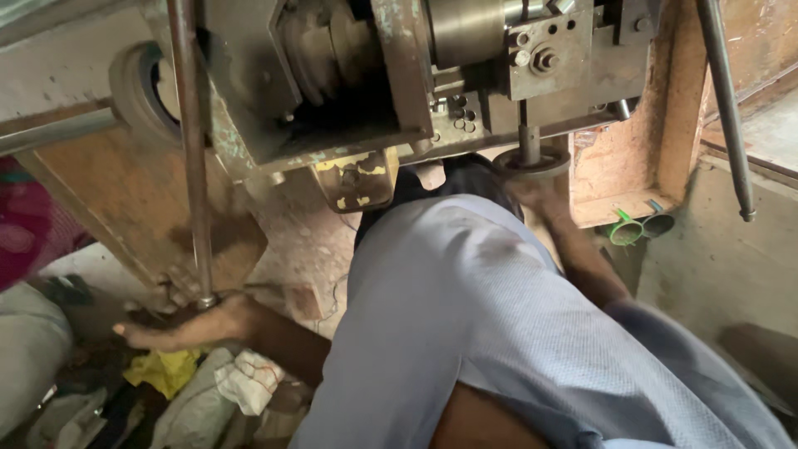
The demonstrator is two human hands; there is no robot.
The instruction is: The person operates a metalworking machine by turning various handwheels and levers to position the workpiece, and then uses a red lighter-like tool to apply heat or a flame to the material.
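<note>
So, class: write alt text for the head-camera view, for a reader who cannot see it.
A person in a pale blue shirt leans under a worn metal press, right hand at a round part below its ram, left hand by a vertical steel rod above rags.

Left hand (179, 326) rests flat at the foot of a long steel rod (189, 158), near left. Right hand (532, 193) reaches far right under the press ram (529, 140), touching a round ring (532, 160). Rags (245, 378) near left. Green cup (625, 231) far right.

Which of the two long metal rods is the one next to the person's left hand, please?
The rod on the picture's left side: its lower end meets the left hand. The other rod, at the picture's right edge, hangs free, no hand near.
</note>
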